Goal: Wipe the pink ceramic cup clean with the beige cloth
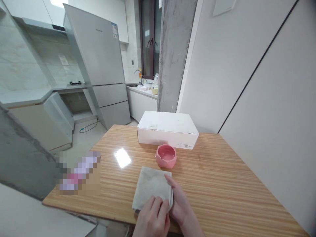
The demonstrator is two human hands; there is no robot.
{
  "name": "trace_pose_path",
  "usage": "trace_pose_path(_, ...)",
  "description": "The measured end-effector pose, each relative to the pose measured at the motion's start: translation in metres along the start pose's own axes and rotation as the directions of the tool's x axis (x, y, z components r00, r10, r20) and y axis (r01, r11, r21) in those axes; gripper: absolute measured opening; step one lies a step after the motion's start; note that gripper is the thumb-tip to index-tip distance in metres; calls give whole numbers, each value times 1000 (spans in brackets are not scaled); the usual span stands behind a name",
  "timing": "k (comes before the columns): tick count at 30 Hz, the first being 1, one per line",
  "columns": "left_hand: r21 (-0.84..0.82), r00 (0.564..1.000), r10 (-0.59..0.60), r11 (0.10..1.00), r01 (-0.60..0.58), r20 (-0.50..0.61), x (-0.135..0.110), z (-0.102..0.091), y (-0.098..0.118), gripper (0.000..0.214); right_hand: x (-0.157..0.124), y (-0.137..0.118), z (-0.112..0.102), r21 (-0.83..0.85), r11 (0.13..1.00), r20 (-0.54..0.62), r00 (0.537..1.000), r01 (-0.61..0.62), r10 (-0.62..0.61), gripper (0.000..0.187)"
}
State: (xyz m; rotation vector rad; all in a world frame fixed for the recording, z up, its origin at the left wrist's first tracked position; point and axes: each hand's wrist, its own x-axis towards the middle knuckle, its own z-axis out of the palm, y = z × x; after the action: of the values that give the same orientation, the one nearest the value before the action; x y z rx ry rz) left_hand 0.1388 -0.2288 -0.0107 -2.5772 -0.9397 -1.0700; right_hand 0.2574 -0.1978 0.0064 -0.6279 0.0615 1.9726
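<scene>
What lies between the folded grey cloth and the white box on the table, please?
In the head view, a pink round dish sits between the cloth and box, on the table.

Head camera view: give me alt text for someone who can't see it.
Two hands are on a folded grey cloth on a striped wooden table: the left hand rests flat on it, the right hand grips its right edge, thumb on top. Beyond the cloth sit a pink dish and a closed white box.
</scene>
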Motion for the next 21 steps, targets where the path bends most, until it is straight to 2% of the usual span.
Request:
trace_pose_path(4, -31, 993, 82, 996, -85, -89, 5, 19, 27, 26, -25, -17, -22, 11, 1000, -137, 990, -17, 19, 31)
trace_pose_path(7, -205, 989, 119, 969, -134, -85, 6, 24, 38, 24, -46, -31, -36, 21, 1000, -162, 986, -19, 23, 32)
trace_pose_path(9, -384, 995, 99, 918, -102, -27, 8, 20, 33, 32, -61, -46, -47, 27, 1000, -197, 980, -7, 12, 33)
trace_pose_path(11, -529, 997, 14, 848, 29, 78, 15, 11, 16, 44, -75, -67, -60, -13, 995, -270, 958, 95, -95, 32)
trace_pose_path(13, -565, 966, -123, 792, 233, 226, 29, 3, -10, 51, -87, -91, -73, -116, 956, -356, 887, 269, -293, 32)
trace_pose_path(14, -583, 949, -180, 755, 301, 258, 39, 1, -25, 53, -92, -104, -79, -160, 933, -401, 842, 323, -360, 32)
trace_pose_path(16, -628, 928, -251, 685, 371, 275, 61, 5, -54, 67, -99, -128, -86, -218, 886, -458, 759, 408, -462, 31)
trace_pose_path(17, -641, 920, -271, 659, 393, 284, 71, 11, -68, 81, -99, -138, -86, -246, 850, -466, 712, 467, -526, 30)
trace_pose_path(19, -666, 900, -283, 606, 436, 332, 88, 29, -90, 106, -95, -154, -83, -333, 726, -441, 581, 602, -684, 28)
trace_pose_path(21, -676, 872, -283, 551, 489, 401, 99, 48, -106, 116, -83, -162, -75, -433, 569, -385, 427, 700, -818, 31)
